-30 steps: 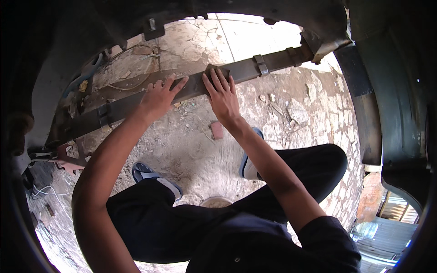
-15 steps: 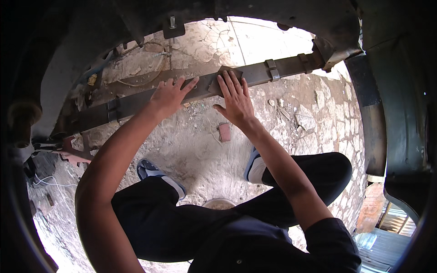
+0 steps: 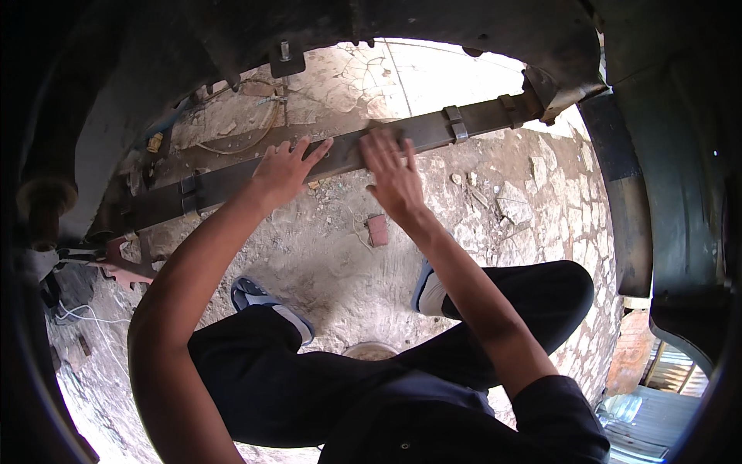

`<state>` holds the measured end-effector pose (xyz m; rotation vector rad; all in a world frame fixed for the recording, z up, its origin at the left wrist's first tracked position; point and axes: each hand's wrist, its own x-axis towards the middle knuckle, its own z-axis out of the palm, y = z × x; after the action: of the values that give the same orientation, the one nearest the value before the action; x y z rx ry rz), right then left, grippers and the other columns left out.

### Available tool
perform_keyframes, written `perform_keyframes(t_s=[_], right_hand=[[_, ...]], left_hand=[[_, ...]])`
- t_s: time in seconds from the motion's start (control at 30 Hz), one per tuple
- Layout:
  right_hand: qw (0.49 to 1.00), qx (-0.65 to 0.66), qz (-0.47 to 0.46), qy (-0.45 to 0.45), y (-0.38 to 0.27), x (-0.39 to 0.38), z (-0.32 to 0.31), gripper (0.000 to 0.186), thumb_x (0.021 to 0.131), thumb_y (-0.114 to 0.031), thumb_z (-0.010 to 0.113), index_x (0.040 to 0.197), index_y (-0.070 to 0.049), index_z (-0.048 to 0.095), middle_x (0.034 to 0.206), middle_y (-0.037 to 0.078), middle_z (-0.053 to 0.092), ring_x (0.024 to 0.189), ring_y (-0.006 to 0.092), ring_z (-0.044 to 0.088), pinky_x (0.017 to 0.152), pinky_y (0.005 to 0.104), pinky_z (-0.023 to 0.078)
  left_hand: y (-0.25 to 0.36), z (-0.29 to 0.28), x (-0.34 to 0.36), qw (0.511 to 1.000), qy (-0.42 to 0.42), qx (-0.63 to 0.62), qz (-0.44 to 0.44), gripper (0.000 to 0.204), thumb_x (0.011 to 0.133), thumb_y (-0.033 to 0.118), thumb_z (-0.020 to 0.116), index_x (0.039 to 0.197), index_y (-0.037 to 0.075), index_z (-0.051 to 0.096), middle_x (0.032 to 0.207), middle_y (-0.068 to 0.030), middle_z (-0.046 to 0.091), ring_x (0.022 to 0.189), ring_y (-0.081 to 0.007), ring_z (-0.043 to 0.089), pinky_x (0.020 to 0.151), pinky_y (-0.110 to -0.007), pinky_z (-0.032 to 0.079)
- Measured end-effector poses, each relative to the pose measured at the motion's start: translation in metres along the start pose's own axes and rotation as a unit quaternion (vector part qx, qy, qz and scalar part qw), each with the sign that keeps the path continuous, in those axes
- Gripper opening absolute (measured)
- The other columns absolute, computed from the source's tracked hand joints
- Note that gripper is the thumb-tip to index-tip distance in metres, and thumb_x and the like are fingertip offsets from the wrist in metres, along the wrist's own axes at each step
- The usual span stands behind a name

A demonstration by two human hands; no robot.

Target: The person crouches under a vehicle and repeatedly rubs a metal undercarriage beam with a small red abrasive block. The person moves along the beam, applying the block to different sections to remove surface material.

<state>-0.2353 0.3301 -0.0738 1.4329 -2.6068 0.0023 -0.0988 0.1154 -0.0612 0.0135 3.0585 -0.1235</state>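
A long dark leaf spring [image 3: 425, 132] runs across in front of me, rising to the right, with metal clamps around it. My left hand [image 3: 280, 172] rests on it left of the middle, fingers spread and bent over its upper face. Farther right, my right hand [image 3: 396, 176] lies over the spring with its fingers stretched out flat, smeared by motion. Under those fingertips is a dark square sheet [image 3: 374, 124] that looks like sandpaper, mostly covered and blurred now. Neither hand is wrapped around anything.
A dark vehicle body arches overhead, with a bolt [image 3: 284, 51] hanging at the top. A reddish block [image 3: 377, 230] lies on the rough ground between my feet. Loose stones [image 3: 513, 203] lie to the right, a white cable [image 3: 97, 318] at the left.
My right hand has shifted slightly left along the leaf spring with the dark sheet and is now blurred. My left hand stays at the same place on the spring. The view has tilted slightly.
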Motion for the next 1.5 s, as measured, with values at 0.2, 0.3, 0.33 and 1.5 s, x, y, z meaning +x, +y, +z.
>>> perform_keyframes(t_s=[0.2, 0.3, 0.33, 1.5], right_hand=[[1.000, -0.004, -0.018, -0.006, 0.004, -0.005, 0.002, 0.096, 0.082, -0.023, 0.078, 0.157, -0.017, 0.018, 0.163, 0.007, 0.019, 0.151, 0.0231, 0.015, 0.122, 0.0560, 0.009], [0.998, 0.054, 0.024, 0.014, 0.021, 0.001, -0.001, 0.082, 0.086, -0.015, 0.072, 0.155, -0.019, 0.027, 0.162, 0.006, 0.025, 0.149, 0.0201, 0.023, 0.123, 0.0546, 0.012], [0.997, 0.042, 0.058, 0.040, 0.023, 0.000, -0.004, 0.077, 0.088, -0.011, 0.066, 0.154, -0.019, 0.028, 0.161, 0.006, 0.026, 0.149, 0.0200, 0.024, 0.123, 0.0548, 0.014], [0.998, -0.057, 0.026, 0.024, 0.054, -0.010, -0.001, 0.075, 0.091, -0.016, 0.063, 0.156, -0.012, 0.024, 0.163, 0.010, 0.021, 0.151, 0.0229, 0.015, 0.123, 0.0527, 0.005]], left_hand=[[0.001, -0.001, -0.002, 1.000, 0.000, -0.005, -0.003, 0.105, 0.081, 0.029, 0.077, 0.159, 0.026, 0.007, 0.143, -0.0168, 0.040, 0.113, -0.0362, 0.054, 0.092, -0.049, 0.047], [0.000, -0.004, -0.001, 1.000, -0.002, -0.010, -0.001, 0.104, 0.081, 0.030, 0.077, 0.159, 0.026, 0.007, 0.143, -0.0168, 0.041, 0.113, -0.0363, 0.054, 0.092, -0.048, 0.047], [0.001, -0.005, -0.002, 1.000, -0.004, -0.013, -0.002, 0.104, 0.082, 0.030, 0.077, 0.159, 0.026, 0.007, 0.143, -0.0168, 0.040, 0.113, -0.0363, 0.054, 0.092, -0.048, 0.048], [0.000, -0.010, 0.000, 0.998, -0.059, -0.022, -0.008, 0.105, 0.082, 0.030, 0.077, 0.159, 0.028, 0.005, 0.145, -0.0170, 0.038, 0.116, -0.0379, 0.054, 0.096, -0.049, 0.047]])
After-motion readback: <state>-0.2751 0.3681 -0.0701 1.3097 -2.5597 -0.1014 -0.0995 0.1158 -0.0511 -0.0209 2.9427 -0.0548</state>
